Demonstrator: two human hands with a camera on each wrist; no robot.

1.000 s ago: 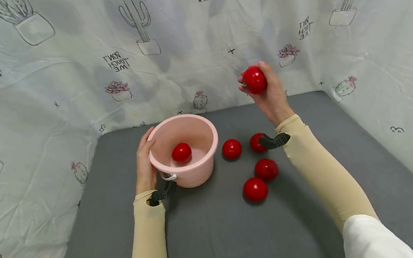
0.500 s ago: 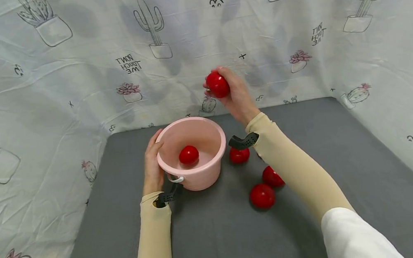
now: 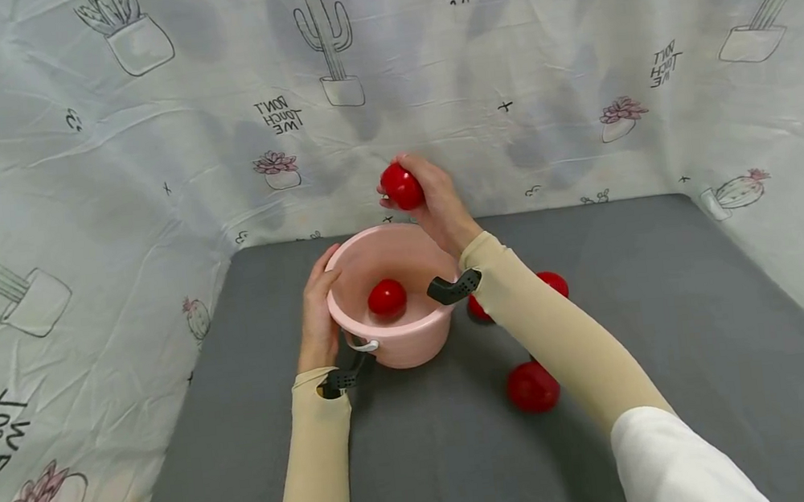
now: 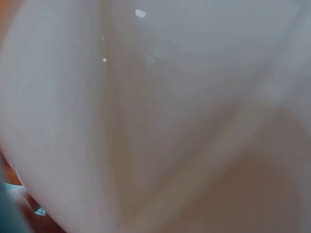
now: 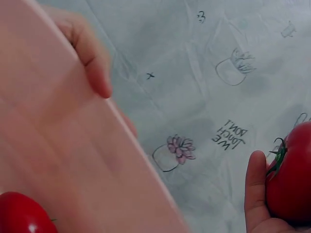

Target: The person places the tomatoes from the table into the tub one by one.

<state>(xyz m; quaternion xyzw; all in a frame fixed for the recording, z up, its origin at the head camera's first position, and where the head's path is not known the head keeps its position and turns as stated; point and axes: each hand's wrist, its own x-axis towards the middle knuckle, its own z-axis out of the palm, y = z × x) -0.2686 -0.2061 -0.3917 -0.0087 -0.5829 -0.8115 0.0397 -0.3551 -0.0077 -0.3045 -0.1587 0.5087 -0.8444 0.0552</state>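
A pink bucket (image 3: 411, 350) stands on the grey table, with one red tomato (image 3: 387, 298) inside it. My left hand (image 3: 315, 316) grips its left rim, thumb over the edge and fingers along the outside. Above the bucket's far side, my right hand (image 3: 439, 203) holds another tomato (image 3: 401, 186) with fingers curled round it. In the right wrist view that held tomato (image 5: 294, 177) shows its green stem, and my left thumb (image 5: 99, 80) laps over the bucket rim. The bucket wall (image 4: 194, 63) fills the left wrist view, blurred.
More tomatoes lie on the grey table (image 3: 422, 459) right of the bucket: one at the front (image 3: 533, 387), another close to the bucket (image 3: 479, 310), a third farther right (image 3: 554, 282). My right forearm (image 3: 563, 340) partly covers them. A cactus-print cloth (image 3: 412, 56) hangs behind.
My right hand has carried its tomato left, from over the right of the table to above the bucket's far side. The left hand keeps its grip on the rim. The head view has shifted slightly.
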